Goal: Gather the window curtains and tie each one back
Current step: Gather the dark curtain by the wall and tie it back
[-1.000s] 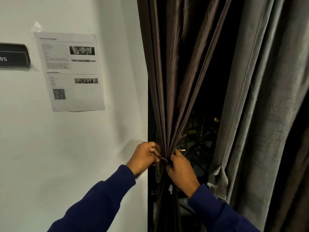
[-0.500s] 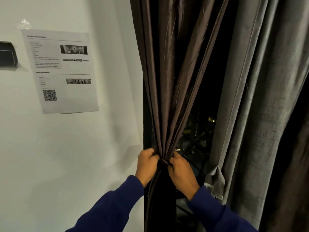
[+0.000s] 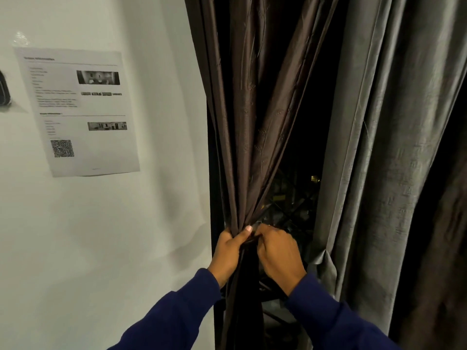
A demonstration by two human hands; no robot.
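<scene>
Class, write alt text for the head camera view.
Two hands, left and right, grip a gathered brown curtain at its waist beside a dark window. A grey curtain hangs right; a printed notice is on the white wall.

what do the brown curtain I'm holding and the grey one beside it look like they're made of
Brown curtain: thin, smooth fabric with a slight sheen, perhaps satin or taffeta; it creases sharply.
Grey curtain: apparently thicker, slubby, linen-like weave, matte with a faint lustre; the fibre can't be told.
</scene>
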